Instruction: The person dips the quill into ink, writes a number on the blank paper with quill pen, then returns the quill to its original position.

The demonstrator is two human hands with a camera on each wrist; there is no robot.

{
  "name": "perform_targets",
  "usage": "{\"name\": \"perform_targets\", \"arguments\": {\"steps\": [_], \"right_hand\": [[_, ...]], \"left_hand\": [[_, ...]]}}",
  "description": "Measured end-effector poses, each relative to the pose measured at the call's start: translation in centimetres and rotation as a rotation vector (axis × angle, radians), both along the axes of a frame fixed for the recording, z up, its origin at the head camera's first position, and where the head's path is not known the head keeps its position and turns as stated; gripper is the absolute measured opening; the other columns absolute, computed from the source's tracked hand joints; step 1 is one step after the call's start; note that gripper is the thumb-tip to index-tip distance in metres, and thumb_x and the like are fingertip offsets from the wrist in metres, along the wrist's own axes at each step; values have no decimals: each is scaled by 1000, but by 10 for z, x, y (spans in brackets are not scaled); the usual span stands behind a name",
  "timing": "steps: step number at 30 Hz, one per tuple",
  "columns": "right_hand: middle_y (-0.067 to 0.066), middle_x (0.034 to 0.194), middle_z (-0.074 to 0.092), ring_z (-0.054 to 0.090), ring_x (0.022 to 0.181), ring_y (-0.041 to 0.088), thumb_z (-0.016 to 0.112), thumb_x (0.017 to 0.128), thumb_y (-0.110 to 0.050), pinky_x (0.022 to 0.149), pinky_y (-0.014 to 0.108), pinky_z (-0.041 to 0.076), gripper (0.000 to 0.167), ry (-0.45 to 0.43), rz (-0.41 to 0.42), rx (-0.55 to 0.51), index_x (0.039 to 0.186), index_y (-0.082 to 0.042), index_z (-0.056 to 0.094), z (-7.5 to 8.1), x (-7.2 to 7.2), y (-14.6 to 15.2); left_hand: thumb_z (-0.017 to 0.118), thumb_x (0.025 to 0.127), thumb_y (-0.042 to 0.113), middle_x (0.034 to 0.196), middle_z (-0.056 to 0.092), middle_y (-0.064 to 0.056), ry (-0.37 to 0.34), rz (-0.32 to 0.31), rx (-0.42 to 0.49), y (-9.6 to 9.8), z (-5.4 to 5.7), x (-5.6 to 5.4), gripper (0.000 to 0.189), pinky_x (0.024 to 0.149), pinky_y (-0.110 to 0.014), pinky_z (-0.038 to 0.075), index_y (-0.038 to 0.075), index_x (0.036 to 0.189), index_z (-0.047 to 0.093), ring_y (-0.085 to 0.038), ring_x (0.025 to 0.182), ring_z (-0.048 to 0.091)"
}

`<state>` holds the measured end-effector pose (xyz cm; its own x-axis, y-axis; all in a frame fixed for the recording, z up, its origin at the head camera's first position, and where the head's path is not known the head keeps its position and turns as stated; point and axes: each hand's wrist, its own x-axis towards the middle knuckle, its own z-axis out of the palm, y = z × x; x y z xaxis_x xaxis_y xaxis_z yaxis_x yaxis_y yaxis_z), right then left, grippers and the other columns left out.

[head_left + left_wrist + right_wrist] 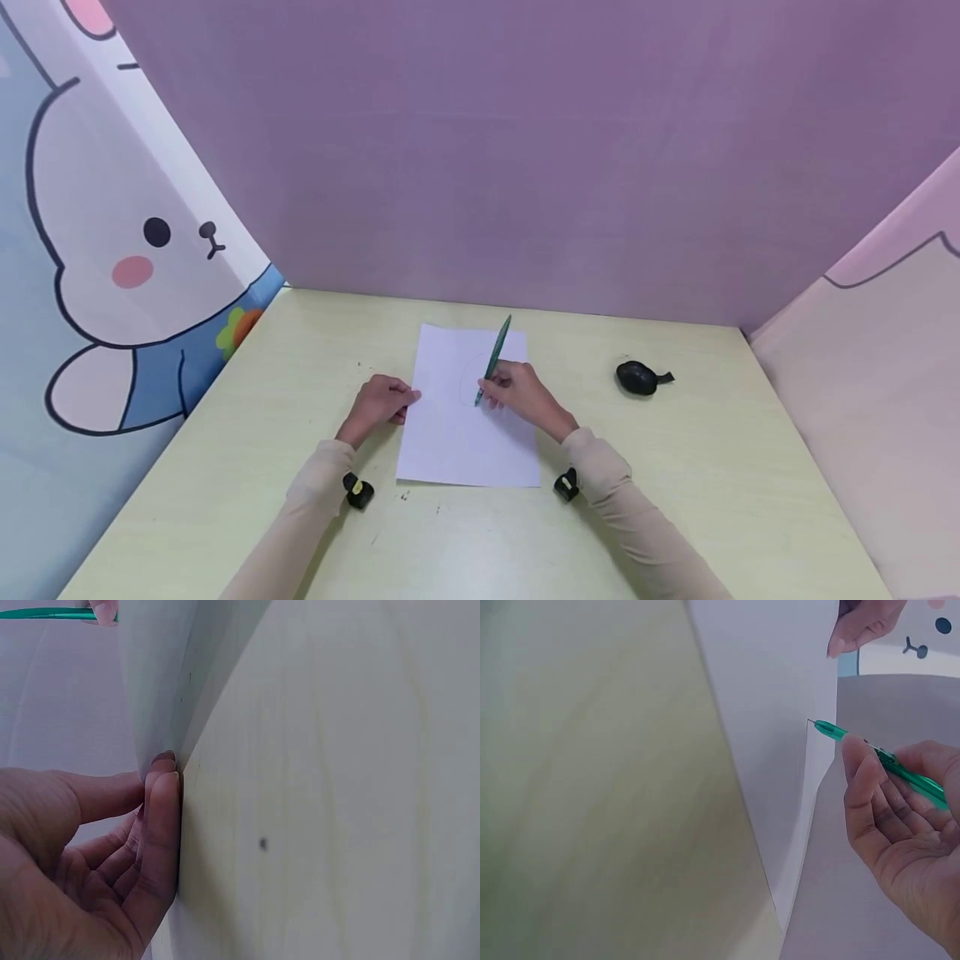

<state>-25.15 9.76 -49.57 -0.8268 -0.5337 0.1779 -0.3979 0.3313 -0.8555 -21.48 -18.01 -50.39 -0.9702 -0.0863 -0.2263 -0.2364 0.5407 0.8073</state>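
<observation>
A white sheet of paper [450, 442] lies upright-wise on the pale table. My left hand [380, 402] pinches its left edge, the thumb above and the fingers under the slightly raised edge in the left wrist view. A slim green pen [498, 342] leans in my right hand [525, 393], which grips it near the lower end between thumb and fingers. In the right wrist view the pen's thin point [811, 721] is at the paper's surface. A faint curved line [461, 379] runs on the sheet left of the pen.
A small black rounded object with a short tab [637, 378] lies on the table [720, 467] to the right. Small dark marks dot the tabletop near the sheet. A purple backdrop [525, 167] stands behind, with a printed cartoon panel [97, 208] at left.
</observation>
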Motion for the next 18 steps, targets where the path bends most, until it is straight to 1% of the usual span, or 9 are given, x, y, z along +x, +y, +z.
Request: {"name": "perform_targets", "arguments": {"steps": [9, 12, 15, 18], "right_hand": [[21, 88, 74, 71, 72, 29, 66, 101, -5, 61, 27, 59, 10, 4, -13, 11, 99, 5, 69, 1, 1, -2], [20, 89, 74, 71, 72, 25, 67, 101, -5, 61, 23, 56, 8, -4, -36, 24, 98, 2, 68, 2, 1, -3], [19, 89, 74, 70, 72, 22, 67, 101, -5, 62, 21, 55, 6, -2, -55, 31, 98, 1, 67, 2, 0, -3], [18, 88, 74, 70, 71, 22, 68, 100, -3, 62, 22, 55, 6, 9, -60, 24, 97, 1, 67, 2, -2, -3]], "left_hand": [[72, 99, 17, 70, 67, -6, 3, -1, 2, -1, 0, 2, 21, 58, -23, 57, -4, 103, 75, -10, 57, 64], [72, 99, 17, 70, 67, -6, 9, -2, 6, -1, -1, 2, 21, 57, -23, 57, -4, 103, 75, -10, 57, 64], [72, 99, 16, 70, 67, -6, 13, -4, 13, -2, -1, 2, 21, 57, -23, 57, -4, 103, 75, -10, 57, 64], [72, 99, 16, 69, 66, -5, 18, -8, 19, -3, 1, 2, 21, 57, -23, 56, -4, 103, 75, -10, 57, 63]]}}
